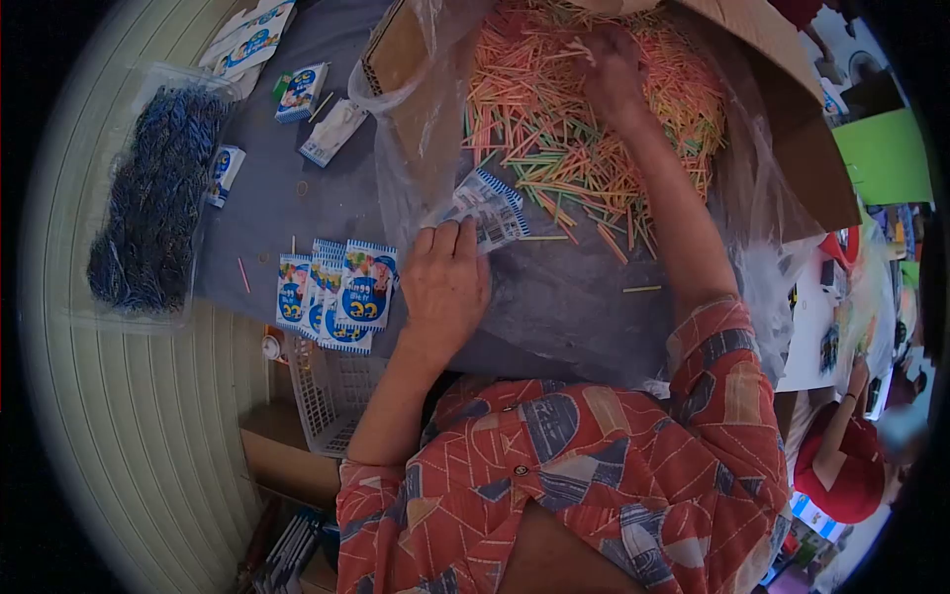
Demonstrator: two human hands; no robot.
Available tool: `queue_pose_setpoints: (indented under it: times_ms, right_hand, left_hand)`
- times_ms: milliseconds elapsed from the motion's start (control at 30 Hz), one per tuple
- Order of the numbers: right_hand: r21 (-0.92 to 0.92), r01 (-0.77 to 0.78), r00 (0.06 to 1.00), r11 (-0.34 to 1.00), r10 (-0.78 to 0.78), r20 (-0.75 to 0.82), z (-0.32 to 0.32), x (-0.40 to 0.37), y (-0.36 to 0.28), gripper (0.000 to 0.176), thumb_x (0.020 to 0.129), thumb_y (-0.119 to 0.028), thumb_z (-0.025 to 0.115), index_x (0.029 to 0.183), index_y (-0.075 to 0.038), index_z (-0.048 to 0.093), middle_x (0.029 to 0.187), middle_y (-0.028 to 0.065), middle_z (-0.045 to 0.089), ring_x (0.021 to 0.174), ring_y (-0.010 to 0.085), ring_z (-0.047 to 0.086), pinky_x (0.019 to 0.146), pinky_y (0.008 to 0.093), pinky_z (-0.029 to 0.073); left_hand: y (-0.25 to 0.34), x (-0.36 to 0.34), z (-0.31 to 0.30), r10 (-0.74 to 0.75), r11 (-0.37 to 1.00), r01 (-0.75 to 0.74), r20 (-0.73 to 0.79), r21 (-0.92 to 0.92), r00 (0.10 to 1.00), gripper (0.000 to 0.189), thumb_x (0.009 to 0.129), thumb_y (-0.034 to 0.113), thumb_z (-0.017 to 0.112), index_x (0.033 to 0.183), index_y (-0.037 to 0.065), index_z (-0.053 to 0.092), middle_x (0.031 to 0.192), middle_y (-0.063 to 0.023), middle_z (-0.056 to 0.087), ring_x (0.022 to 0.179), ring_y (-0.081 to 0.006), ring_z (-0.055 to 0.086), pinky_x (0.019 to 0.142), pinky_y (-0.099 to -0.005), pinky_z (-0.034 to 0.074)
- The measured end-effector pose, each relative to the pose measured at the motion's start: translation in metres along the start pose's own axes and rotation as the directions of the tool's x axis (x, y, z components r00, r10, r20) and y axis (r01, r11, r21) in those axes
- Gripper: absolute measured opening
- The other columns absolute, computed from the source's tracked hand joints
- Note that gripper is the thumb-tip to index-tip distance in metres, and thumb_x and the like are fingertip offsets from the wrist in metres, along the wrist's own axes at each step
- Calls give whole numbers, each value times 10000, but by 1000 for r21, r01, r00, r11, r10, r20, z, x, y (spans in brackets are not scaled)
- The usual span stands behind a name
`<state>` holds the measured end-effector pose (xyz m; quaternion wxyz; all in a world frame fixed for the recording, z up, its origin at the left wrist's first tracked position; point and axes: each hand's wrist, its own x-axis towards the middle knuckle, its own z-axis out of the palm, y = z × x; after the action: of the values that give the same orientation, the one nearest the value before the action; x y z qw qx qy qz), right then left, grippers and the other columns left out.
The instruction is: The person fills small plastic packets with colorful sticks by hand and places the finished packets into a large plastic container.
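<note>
My left hand (445, 282) is closed on a clear-and-blue printed packet (500, 223), its barcode side up, over the plastic sheet. A heap of short thin sticks (554, 129), pink, orange, yellow and green, spills from a plastic-lined cardboard box. Over the upper part of this heap reaches my right hand (614, 84), its fingers closed round a few pale sticks (582, 51). Several blue-and-white printed packets (341, 292) lie overlapping to the left of my left hand.
A clear tray (148, 198) of dark blue strands is at the left. Small printed boxes (300, 92) lie on the grey table (247, 213). The cardboard box's flap (792, 129) rises on the right. Below the table edge sits a white basket (332, 396). Another person (841, 455) is at far right.
</note>
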<state>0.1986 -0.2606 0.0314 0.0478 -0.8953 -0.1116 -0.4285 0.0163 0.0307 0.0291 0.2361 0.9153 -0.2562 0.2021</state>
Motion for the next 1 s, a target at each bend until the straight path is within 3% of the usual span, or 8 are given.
queue_pose_setpoints:
  times_ms: [67, 100, 267, 367, 567, 667, 733, 1000]
  right_hand:
    - [381, 21, 995, 924, 19, -102, -6, -2, 14, 185, 962, -122, 570, 1131, -82, 631, 993, 91, 646, 901, 212, 620, 731, 340, 514]
    - [683, -214, 973, 698, 212, 88, -17, -4, 16, 174, 981, -126, 563, 1133, -74, 632, 1006, 84, 662, 917, 205, 636, 737, 335, 520]
    - [823, -517, 686, -233, 463, 562, -32, -19, 22, 209, 989, -124, 577, 1177, -59, 641, 1033, 64, 705, 926, 165, 676, 708, 305, 529]
    - [783, -581, 785, 223, 408, 467, -53, -18, 5, 218, 981, -158, 604, 1171, -76, 672, 1046, 66, 714, 927, 133, 678, 624, 299, 504]
    - [484, -847, 524, 220, 501, 689, -61, -12, 3, 289, 989, -275, 605, 1157, -57, 692, 1000, 52, 709, 901, 130, 679, 701, 263, 516]
    - [545, -813, 582, 205, 264, 769, -67, -15, 6, 548, 1039, -495, 396, 1222, -41, 643, 889, 65, 698, 980, 203, 680, 801, 321, 490]
    - [747, -648, 747, -149, 69, 662, -75, -13, 3, 605, 1045, -523, 339, 1160, -21, 657, 927, 115, 705, 1027, 227, 669, 875, 342, 499]
    - [852, -516, 856, -83, -64, 513, -125, -9, -45, 630, 1047, -525, 300, 1179, -2, 625, 948, 140, 717, 1097, 254, 630, 1008, 402, 450]
  left_hand:
    - [-1, -2, 1, -17, 1000, 16, 57, 23, 998, 190, 711, 71, 655, 891, 23, 690, 894, -90, 566, 869, -293, 570, 731, -414, 505]
    - [-2, -1, 2, -27, 999, 22, 109, 50, 994, 192, 714, 68, 659, 897, 21, 691, 904, -93, 570, 882, -293, 571, 747, -406, 507]
    - [-9, 9, -3, -49, 996, 51, 27, -72, 998, 174, 726, 26, 669, 897, 29, 701, 909, -107, 594, 877, -314, 575, 746, -415, 495]
    - [-5, 12, -6, -54, 983, 44, -53, -178, 997, 153, 733, -17, 691, 882, 14, 692, 886, -107, 613, 838, -299, 590, 713, -393, 490]
    - [14, 20, 11, -194, 757, 97, -80, -646, 978, 167, 750, -42, 771, 886, -12, 679, 822, -63, 612, 698, -133, 578, 618, -257, 460]
    - [21, 31, 21, -269, 570, 160, 0, -806, 963, 151, 771, -38, 778, 884, -20, 681, 824, -29, 621, 701, -87, 560, 614, -223, 444]
    - [20, 37, 31, -298, 470, 193, 51, -861, 953, 136, 783, -34, 773, 885, -25, 683, 830, -14, 624, 715, -79, 556, 618, -218, 441]
    - [19, 62, 58, -324, 383, 264, 139, -885, 936, 173, 776, -4, 791, 928, -23, 711, 832, -37, 629, 716, -83, 584, 626, -232, 471]
